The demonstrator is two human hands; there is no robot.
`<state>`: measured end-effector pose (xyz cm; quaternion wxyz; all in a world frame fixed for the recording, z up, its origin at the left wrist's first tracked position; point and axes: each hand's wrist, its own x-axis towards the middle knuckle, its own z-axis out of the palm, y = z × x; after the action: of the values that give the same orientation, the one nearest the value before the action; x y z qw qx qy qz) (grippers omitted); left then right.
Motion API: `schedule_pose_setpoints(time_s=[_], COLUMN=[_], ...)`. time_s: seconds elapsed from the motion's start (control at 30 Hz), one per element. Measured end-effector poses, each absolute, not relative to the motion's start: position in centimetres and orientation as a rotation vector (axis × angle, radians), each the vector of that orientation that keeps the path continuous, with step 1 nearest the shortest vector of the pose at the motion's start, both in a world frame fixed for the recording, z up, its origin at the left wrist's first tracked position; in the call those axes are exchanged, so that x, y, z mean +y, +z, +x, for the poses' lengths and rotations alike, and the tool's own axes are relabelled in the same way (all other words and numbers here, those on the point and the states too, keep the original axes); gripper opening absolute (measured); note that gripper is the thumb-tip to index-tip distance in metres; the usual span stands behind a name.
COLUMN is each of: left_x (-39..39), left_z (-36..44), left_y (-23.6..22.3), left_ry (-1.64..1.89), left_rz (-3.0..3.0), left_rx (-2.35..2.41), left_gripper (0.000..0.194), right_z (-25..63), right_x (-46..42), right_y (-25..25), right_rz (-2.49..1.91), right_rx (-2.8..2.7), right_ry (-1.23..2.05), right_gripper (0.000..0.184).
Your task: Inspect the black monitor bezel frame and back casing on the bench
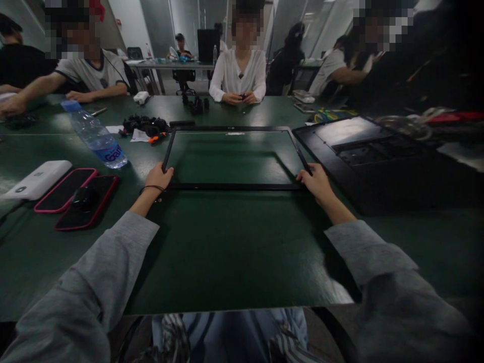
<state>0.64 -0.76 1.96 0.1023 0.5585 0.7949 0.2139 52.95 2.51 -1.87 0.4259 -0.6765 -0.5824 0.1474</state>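
Observation:
A thin black rectangular frame (234, 186), like a monitor bezel, is held above the green table (242, 252); the tabletop shows through its hollow middle and its shadow falls below. My left hand (159, 176) grips its left side near the front corner. On the opposite side, my right hand (315, 181) is closed around the right edge near its front corner. To the right of that hand lies a large dark panel (363, 161), flat on the table, with a recessed section in its surface.
At left stand a tilted-looking water bottle (100, 138), a white power bank (40, 179), and two red-edged phones (68, 189), one with a black object on it. Beyond are black device parts (145, 126) and cables (333, 115). Several people sit around.

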Motion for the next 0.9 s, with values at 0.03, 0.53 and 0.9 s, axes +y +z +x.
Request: schedule_pose_setpoints(time_s=[0.03,0.53,0.9], left_x=[-0.77,-1.04,-0.89], left_z=[0.66,0.84,0.76], left_y=[1.97,2.32,2.2], left_ry=[0.634,0.669,0.641], left_rz=[1.646,1.631,1.647], left_rx=[2.346,2.309,2.324], left_gripper=[0.035,0.04,0.043], right_z=[52.94,52.35,52.27], right_x=[2.51,2.11,2.13], right_y=[-1.85,-1.04,-1.06], right_rz=[-1.706,-1.75,-1.736], right_rx=[-1.438,-1.379,-1.38], right_ry=[0.385,0.447,0.45], right_gripper=[0.042,0.042,0.043])
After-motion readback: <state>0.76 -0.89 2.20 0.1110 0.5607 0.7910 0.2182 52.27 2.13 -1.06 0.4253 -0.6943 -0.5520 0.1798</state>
